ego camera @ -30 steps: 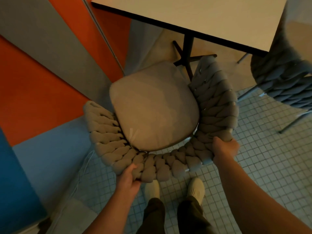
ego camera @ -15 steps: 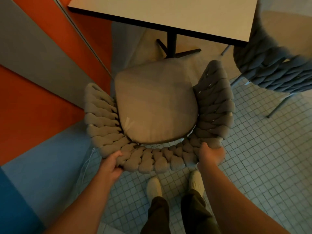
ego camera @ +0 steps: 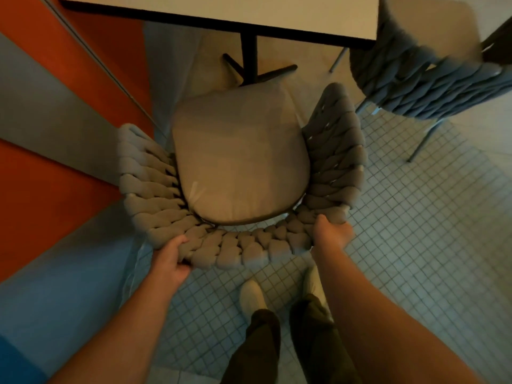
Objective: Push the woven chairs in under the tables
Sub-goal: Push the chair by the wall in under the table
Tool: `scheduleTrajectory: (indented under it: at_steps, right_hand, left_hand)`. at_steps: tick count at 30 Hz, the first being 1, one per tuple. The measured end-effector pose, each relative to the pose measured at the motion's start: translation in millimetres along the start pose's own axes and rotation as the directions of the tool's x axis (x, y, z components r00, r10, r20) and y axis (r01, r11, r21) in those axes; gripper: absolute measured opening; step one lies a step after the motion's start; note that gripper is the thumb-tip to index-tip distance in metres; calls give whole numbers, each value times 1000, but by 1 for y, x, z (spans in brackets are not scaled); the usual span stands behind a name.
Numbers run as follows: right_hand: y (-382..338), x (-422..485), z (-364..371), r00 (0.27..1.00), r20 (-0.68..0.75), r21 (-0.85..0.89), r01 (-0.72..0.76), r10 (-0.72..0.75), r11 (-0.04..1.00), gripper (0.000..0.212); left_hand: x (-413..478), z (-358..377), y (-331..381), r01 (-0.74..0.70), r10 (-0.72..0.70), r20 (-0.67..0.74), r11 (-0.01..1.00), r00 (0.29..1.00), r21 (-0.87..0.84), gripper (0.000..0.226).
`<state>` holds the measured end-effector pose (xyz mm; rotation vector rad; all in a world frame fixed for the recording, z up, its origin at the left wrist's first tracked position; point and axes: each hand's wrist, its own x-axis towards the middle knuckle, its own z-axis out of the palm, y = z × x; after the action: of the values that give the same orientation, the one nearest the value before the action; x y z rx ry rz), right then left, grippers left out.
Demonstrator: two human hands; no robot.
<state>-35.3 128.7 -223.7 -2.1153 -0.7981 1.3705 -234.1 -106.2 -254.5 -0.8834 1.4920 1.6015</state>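
Both the left hand (ego camera: 170,257) and right hand (ego camera: 331,234) clench the woven chair (ego camera: 241,245) backrest, each grip placed to steer it squarely under the surface (ego camera: 221,9).

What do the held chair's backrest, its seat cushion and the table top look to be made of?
Chair backrest: thick padded fabric cords, braided, matte grey; soft bulges show.
Seat cushion: smooth beige fabric, seemingly under clear plastic wrap, going by faint glossy creases.
Table top: flat pale sheet with a dark edge, likely laminate.
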Motion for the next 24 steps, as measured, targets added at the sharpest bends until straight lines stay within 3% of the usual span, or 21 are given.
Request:
scheduleTrajectory:
  at_steps: [2, 5, 9, 24]
  right_hand:
    - [0, 0, -2, 1000, 21, 12, 0, 0, 1000, 22]
    - [6, 2, -1, 992, 89, 105, -103, 93, 989, 38]
    - [7, 5, 3, 962, 182, 179, -235, 202, 955, 53]
    - [31, -5, 8, 961, 164, 230, -258, 224, 938, 41]
  left_hand:
    - [3, 0, -8, -38, 38, -4, 998, 999, -44, 53]
    - [0, 2, -24, -131, 132, -1, 984, 991, -122, 79]
    - [-9, 13, -32, -223, 210, -94, 961, 973, -164, 77]
    - [-12, 5, -14, -270, 257, -140, 959, 956, -84, 77]
